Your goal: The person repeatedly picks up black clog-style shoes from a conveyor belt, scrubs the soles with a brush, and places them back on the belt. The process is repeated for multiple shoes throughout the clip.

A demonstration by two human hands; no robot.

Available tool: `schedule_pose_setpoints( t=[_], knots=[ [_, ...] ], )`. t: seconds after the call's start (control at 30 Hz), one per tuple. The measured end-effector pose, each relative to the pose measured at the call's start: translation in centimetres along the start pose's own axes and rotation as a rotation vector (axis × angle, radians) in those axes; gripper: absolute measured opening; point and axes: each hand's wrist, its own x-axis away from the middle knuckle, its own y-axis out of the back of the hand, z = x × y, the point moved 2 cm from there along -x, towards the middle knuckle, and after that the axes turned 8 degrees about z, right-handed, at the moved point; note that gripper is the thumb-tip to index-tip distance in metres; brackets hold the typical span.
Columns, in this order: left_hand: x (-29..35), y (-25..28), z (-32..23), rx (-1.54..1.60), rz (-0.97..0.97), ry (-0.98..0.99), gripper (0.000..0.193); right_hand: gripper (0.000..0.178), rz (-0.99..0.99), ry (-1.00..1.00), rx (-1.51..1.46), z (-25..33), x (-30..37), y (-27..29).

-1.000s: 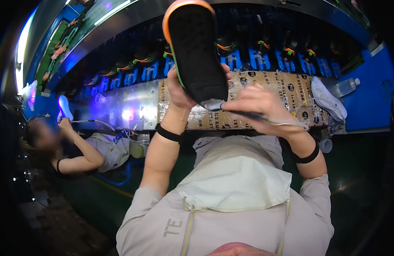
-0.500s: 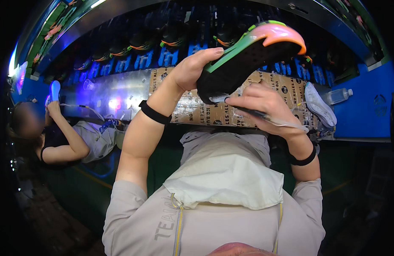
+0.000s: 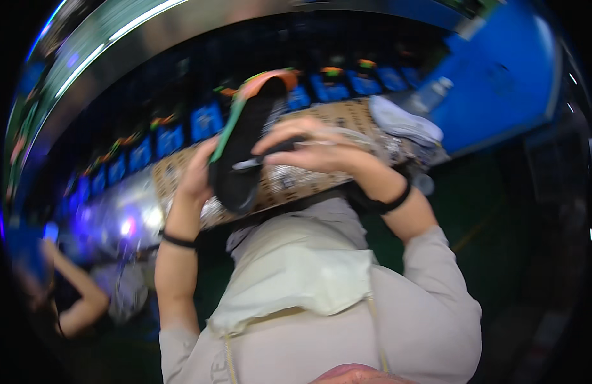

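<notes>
Left hand [image 3: 196,176] grip: closed around the side of a black-soled shoe [image 3: 244,144] with a green and orange edge, held up on end above the tabletop [image 3: 180,185]. Right hand [image 3: 321,150] grip: narrow, pinched on a thin dark tool [image 3: 270,153] whose tip meets the sole. Behind, a patterned brown sheet covers the tabletop; a white shoe [image 3: 405,125] lies at its right end; another person [image 3: 78,301] sits at lower left, blurred
</notes>
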Motion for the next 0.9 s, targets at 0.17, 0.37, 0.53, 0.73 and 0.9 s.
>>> schedule_pose_setpoints(
  t=[0.17, 0.37, 0.53, 0.73, 0.9],
  knots=[
    [1.3, -1.8, 4.5, 0.174, -0.105, 0.072, 0.073, 0.024, -0.357, -0.206, -0.047, -3.0, 0.9, 1.4],
    [2.3, -0.8, 8.1, 0.26, -0.034, 0.051, 0.079, 0.018, -0.504, 0.094, 0.663, -5.1, 1.9, -5.6],
    [2.5, 1.7, 9.3, 0.27, -0.258, -0.14, 0.065, 0.026, -0.094, 0.031, -0.001, -1.8, 3.9, -8.4],
    [4.4, 3.8, 7.4, 0.342, -0.24, -0.195, 0.09, 0.028, -0.569, 0.037, -0.104, -2.1, 4.6, -3.4],
    [6.5, 1.6, 7.4, 0.689, -0.291, -0.142, 0.085, 0.033, -0.785, -0.249, 0.088, -8.7, 8.4, -2.3]
  ],
)
